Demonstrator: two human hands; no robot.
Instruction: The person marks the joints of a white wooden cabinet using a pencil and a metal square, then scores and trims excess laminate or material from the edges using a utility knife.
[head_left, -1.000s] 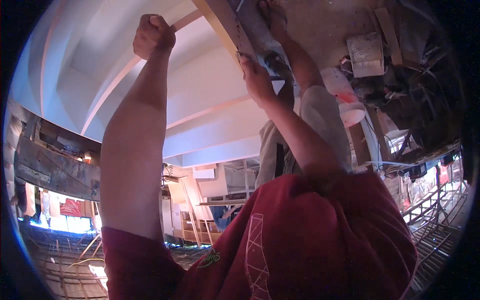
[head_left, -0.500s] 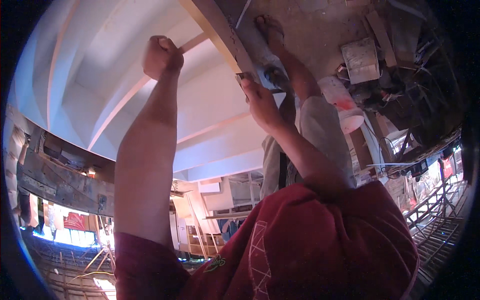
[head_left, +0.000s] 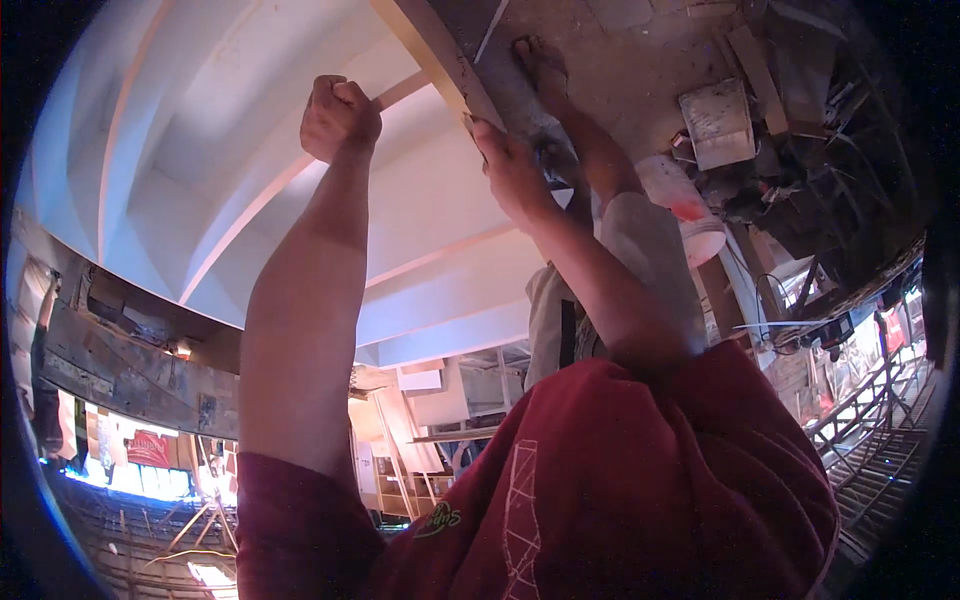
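White ribbed structure: the pale, hull-like form [head_left: 430,180] fills the upper left, its thin ribs curving across; it lies under and beyond both hands.
Dusty floor: bare brown ground [head_left: 625,60] on the far side of the edge board, with a white, red-stained bucket [head_left: 680,205] well to the right of the right hand.
Edge board: a long board [head_left: 436,55], pale along its narrow face, bounding the structure. Its long axis slants from the top of the view down and rightward, straight to the right fingers, so it lies up and to the left of them. The right hand is clearly the nearer one, at its lower visible stretch.
Rib by the left hand: a slim curved rib [head_left: 252,210] rising toward the edge board and passing behind the fist.
Left hand: arm reaching far forward, the hand [head_left: 341,120] over the rib's line and apart from the edge board, which is to its right. Its fingers are curled tight into a fist; whether they grip the rib or anything else, I cannot tell.
Right hand: the hand [head_left: 512,172] is right at the board's edge, fingers folded, thumb laid forward, closed on a small piece.
Small piece: a dark tip [head_left: 468,122] showing just past the thumb, at the board's edge; its kind and long axis are too hidden to tell.
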